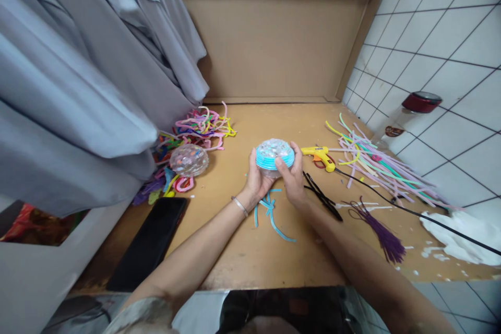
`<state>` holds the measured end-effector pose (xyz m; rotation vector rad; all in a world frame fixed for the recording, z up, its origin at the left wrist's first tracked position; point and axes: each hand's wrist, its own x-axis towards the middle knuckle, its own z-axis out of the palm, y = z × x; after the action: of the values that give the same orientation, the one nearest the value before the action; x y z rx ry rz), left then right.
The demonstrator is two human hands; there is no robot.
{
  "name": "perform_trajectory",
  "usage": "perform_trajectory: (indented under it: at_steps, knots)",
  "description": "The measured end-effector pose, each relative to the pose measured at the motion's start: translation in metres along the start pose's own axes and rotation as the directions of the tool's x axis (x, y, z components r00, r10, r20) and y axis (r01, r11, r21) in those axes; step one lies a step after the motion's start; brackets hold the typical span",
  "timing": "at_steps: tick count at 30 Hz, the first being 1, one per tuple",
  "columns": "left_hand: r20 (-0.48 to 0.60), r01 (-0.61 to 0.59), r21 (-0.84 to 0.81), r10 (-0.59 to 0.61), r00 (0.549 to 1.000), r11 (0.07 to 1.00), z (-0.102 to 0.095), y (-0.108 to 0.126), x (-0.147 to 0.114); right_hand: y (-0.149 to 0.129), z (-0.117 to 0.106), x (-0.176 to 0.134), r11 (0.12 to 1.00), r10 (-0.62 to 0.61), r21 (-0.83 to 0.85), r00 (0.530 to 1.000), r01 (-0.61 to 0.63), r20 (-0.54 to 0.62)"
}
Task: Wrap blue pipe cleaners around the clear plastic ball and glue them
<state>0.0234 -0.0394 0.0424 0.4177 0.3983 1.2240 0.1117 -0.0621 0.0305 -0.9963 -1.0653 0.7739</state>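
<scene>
A round, clear ball-like container (274, 148) with pale, shiny bits showing in it is held over the table, wrapped round its side by several rows of light-blue pipe cleaner. My left hand (256, 181) cups it from the left and below. My right hand (293, 175) grips its right side, the thumb pressed on the blue rows. Just beneath the hands lie loose blue pipe cleaner pieces (269, 206), some crossed in a knot. Right of my right hand rests a yellow glue gun (321, 156), with black pipe cleaners (321, 195) in front of it.
Left are a second clear ball (189, 160), a heap of coloured pipe cleaners (205, 125) and a black phone (151, 242). Right are pale pipe cleaners (379, 167), a purple tassel (379, 232), white cloth (462, 235) and a red-lidded jar (403, 115). Cardboard (274, 36) stands behind.
</scene>
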Motion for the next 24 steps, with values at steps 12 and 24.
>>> perform_trajectory:
  at_steps: [12,24]
  knots:
    - [0.005,-0.004,0.000,0.004,1.000,1.000,-0.0036,-0.0021,0.0012,-0.0012,0.0028,0.0002,1.000,0.014,0.011,0.999,-0.014,-0.029]
    - [0.117,0.025,0.164,-0.045,0.992,0.986,-0.0024,-0.0017,-0.0058,-0.0010,-0.0003,0.0056,1.000,-0.006,0.001,0.984,0.006,-0.176]
